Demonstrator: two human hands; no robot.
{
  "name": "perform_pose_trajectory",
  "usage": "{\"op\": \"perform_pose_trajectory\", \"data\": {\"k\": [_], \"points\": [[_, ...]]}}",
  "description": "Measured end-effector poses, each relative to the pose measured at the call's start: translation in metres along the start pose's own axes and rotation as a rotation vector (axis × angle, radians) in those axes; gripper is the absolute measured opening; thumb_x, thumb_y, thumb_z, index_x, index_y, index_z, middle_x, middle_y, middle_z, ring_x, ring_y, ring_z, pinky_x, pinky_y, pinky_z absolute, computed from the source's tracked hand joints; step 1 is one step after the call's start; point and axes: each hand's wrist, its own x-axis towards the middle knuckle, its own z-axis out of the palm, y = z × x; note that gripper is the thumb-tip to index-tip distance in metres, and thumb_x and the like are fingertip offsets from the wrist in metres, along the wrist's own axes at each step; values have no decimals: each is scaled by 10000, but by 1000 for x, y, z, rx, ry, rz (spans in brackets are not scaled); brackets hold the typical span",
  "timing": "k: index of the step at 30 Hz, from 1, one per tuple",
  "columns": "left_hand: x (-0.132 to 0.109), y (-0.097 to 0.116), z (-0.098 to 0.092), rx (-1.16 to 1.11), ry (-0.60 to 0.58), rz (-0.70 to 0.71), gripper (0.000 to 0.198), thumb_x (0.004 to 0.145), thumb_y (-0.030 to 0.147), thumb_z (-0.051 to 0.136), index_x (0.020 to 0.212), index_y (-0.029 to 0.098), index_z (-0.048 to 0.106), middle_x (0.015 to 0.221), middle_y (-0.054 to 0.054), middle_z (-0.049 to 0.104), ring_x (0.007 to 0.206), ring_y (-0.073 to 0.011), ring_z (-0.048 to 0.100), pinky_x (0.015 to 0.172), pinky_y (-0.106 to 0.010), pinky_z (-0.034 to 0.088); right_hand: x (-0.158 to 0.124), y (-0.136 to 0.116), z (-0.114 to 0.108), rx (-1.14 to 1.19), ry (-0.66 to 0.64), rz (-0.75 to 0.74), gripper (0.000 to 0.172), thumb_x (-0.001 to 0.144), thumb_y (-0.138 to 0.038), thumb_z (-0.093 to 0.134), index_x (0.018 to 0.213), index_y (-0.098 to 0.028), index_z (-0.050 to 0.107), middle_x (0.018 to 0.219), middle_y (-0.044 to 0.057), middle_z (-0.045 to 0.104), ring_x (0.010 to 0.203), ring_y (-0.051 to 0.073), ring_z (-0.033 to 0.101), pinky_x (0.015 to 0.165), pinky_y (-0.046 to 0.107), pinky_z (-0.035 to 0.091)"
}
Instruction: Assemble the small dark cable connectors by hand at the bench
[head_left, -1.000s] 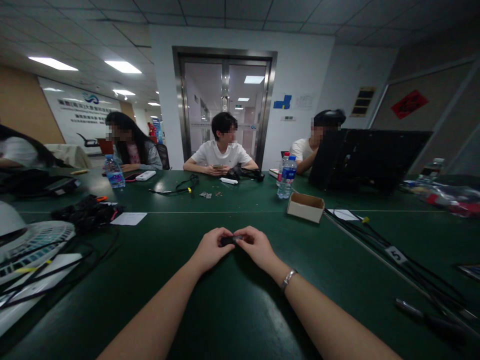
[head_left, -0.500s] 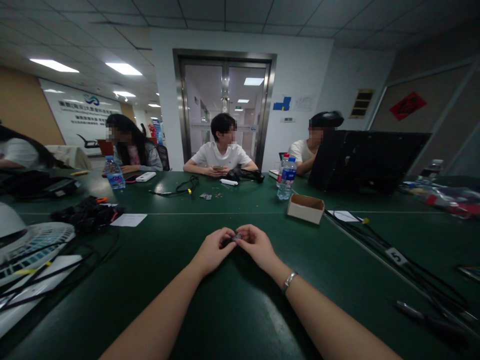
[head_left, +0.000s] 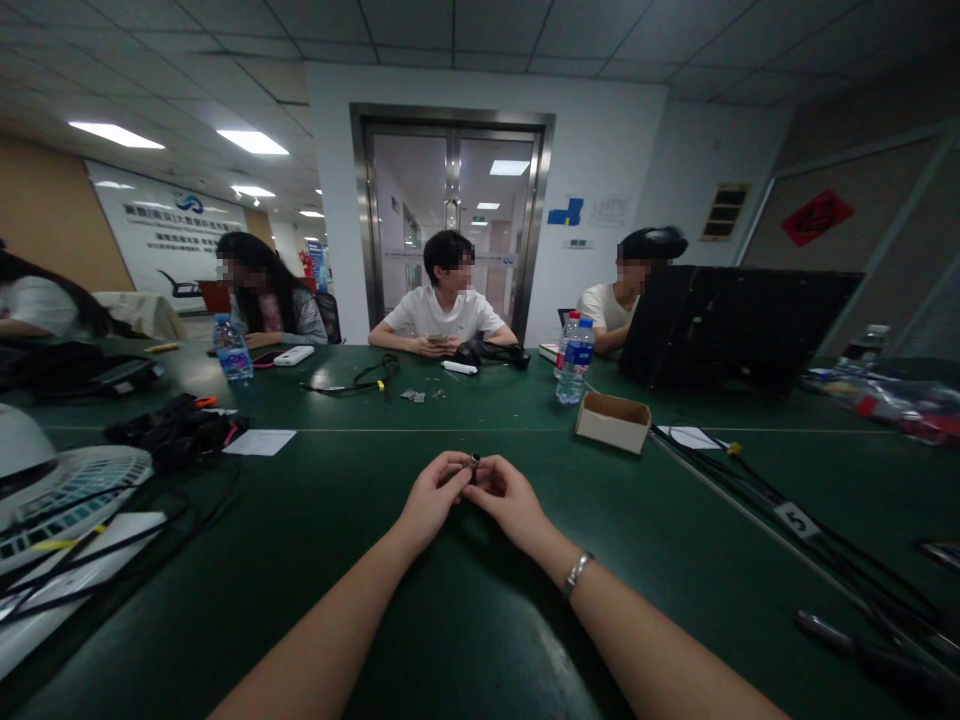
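Observation:
Between my two hands, just above the green table (head_left: 360, 600), is a small dark metallic piece (head_left: 474, 462) with a round, ring-like top end. It is too small to tell its kind. My left hand (head_left: 433, 492) grips it from the left with thumb and fingers closed. From the other side, my right hand (head_left: 506, 490) has its fingertips closed on it too, lower down. The fingers cover most of the piece. A silver bracelet (head_left: 577, 573) circles my right wrist.
Beyond my hands stand an open cardboard box (head_left: 613, 424) and water bottles (head_left: 576, 368). Small grey bits (head_left: 412, 396) lie farther back. A white fan (head_left: 82, 490) and cables are at left, a black monitor (head_left: 739, 325) and cables at right. Several people sit across the table.
The small piece has turned more upright, so its round end now shows above my fingers. My hands have shifted their grip slightly. The view has tipped a little.

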Motion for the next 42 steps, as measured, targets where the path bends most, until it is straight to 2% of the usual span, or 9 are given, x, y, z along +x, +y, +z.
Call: {"op": "perform_pose_trajectory", "data": {"k": [6, 9, 12, 15, 21, 28, 32, 34, 42], "points": [[-3, 0, -1, 63, -7, 25, 233, 774, 326, 552, 966, 194, 563, 1028, -47, 600, 773, -132, 582, 602, -200, 465, 1, -1, 0, -75, 20, 17, 223, 677, -312, 688, 824, -184, 581, 809, 17, 623, 725, 153, 575, 674, 288, 475], [-6, 1, 0, 142, 10, 54, 262, 780, 393, 549, 951, 196, 562, 1013, -43, 604, 737, -132, 585, 596, -215, 485, 1, 1, 0, -111, 45, 2, 208, 685, -328, 678, 801, -186, 581, 750, 7, 612, 692, 153, 561, 644, 282, 461], [-9, 4, 0, 265, 41, 68, 303, 790, 469, 523, 942, 211, 569, 1015, -36, 608, 690, -132, 590, 572, -228, 488, 1, 2, 1, -118, 55, -18, 196, 685, -313, 669, 803, -184, 579, 744, 5, 605, 696, 154, 559, 645, 279, 457], [-12, 10, -1, 446, 66, 133, 274, 817, 460, 485, 941, 241, 595, 985, -25, 609, 730, -146, 596, 617, -243, 483, 1, 3, 1, -135, 62, -32, 175, 686, -281, 653, 805, -180, 575, 754, 8, 601, 705, 153, 557, 655, 278, 458], [-15, 14, -3, 694, 120, 196, 270, 830, 442, 465, 950, 256, 620, 911, -17, 606, 704, -145, 571, 651, -256, 434, 0, 2, -2, -386, 110, -157, 103, 723, -240, 612, 811, -191, 595, 784, 10, 586, 717, 146, 531, 663, 272, 442], [-12, 6, -4, 672, 82, 191, 233, 825, 387, 475, 901, 242, 641, 895, -28, 637, 746, -173, 575, 668, -264, 424, -3, -5, -5, -524, 108, -200, 68, 696, -159, 596, 750, -199, 591, 752, 2, 530, 695, 144, 498, 630, 264, 401], [-10, 3, -4, 595, 63, 158, 363, 802, 375, 516, 1141, 254, 558, 1010, -37, 628, 743, -162, 590, 682, -272, 447, -3, -7, -4, -535, 119, -192, 81, 681, -151, 601, 745, -196, 581, 754, 2, 517, 702, 147, 495, 630, 269, 397], [-9, 1, -5, 560, 56, 149, 394, 802, 375, 518, 1178, 258, 524, 1012, -36, 621, 755, -159, 594, 681, -274, 456, -3, -7, -5, -530, 115, -184, 94, 678, -151, 607, 756, -197, 579, 763, 2, 516, 711, 148, 497, 635, 270, 402], [-3, -7, -8, 314, 19, 134, 220, 776, 366, 583, 912, 195, 561, 815, -20, 647, 758, -161, 618, 700, -276, 486, -5, -10, -6, -562, 78, -174, 119, 682, -144, 625, 781, -193, 583, 799, 4, 517, 742, 146, 510, 656, 267, 417]]}}
